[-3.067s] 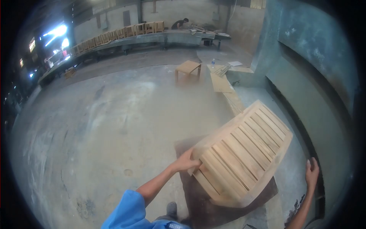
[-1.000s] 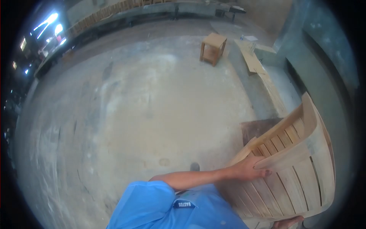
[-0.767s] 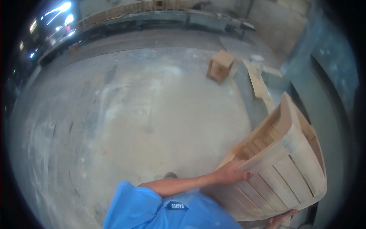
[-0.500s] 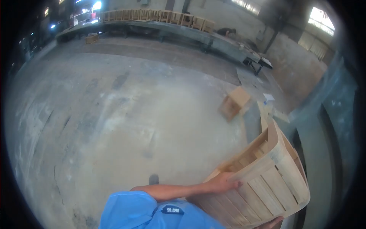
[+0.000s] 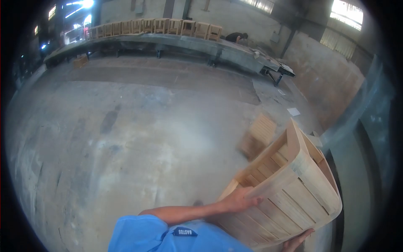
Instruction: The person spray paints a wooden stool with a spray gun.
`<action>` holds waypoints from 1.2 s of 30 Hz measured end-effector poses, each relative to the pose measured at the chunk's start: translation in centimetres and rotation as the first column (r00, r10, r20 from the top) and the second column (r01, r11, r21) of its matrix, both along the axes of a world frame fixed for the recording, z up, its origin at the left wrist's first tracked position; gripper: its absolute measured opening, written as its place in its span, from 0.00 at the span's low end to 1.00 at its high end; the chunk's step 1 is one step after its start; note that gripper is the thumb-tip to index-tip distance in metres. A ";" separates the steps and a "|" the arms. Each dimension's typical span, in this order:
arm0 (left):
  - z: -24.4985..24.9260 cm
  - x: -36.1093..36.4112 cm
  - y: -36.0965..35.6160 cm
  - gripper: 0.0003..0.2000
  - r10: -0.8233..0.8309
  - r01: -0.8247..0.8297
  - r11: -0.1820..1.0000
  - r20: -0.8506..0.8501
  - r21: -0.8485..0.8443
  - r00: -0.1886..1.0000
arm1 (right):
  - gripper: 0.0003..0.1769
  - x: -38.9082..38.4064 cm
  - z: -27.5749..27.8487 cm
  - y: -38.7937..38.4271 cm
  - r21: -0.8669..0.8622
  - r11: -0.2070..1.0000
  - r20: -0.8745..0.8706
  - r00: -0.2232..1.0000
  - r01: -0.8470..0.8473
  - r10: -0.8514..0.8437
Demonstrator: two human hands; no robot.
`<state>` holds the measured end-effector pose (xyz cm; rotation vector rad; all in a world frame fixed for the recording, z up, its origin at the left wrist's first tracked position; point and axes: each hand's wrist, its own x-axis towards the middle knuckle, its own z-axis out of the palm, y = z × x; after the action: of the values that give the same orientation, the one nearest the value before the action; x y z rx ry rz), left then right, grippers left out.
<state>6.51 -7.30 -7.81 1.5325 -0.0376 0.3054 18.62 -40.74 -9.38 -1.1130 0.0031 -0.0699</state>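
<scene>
A pale slatted wooden furniture piece (image 5: 289, 206) with rounded corners is held tilted in front of my body at the lower right. My left hand (image 5: 240, 200) reaches across and grips its near upper edge, fingers wrapped over the slats. Underneath, my right hand (image 5: 299, 241) supports the bottom edge, its fingers curled against the wood and partly hidden. The open inner side of the piece, showing more slats, faces away to the upper left.
On the floor beyond stands another slatted wooden piece (image 5: 258, 134), blurred. A long table (image 5: 176, 42) at the back bears a row of wooden stools (image 5: 174, 26). A person (image 5: 237, 37) bends behind it. To the right is a grey-green structure (image 5: 357, 168).
The view has tilted up and turned slightly right, so the back table sits lower and further left. Both hands keep their hold; the held wooden piece has shifted only slightly.
</scene>
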 end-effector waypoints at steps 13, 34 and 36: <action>-3.3 11.7 -8.2 0.33 0.080 -0.081 0.997 0.042 0.004 0.996 | 0.56 13.7 -2.7 -6.4 -0.127 0.992 0.021 1.000 -0.004 0.007; 3.5 52.5 24.8 0.28 0.053 -0.053 0.999 -0.039 0.014 0.998 | 0.54 53.3 3.0 27.3 -0.050 0.995 0.019 0.996 0.086 -0.085; 3.6 55.8 28.9 0.28 0.111 -0.110 0.994 -0.021 0.022 0.994 | 0.54 57.2 2.6 31.4 -0.062 0.996 -0.023 0.998 0.059 -0.061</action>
<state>62.34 21.59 -4.19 1.5613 0.0618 0.3773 75.85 -9.35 -6.78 -1.1749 0.0569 -0.1102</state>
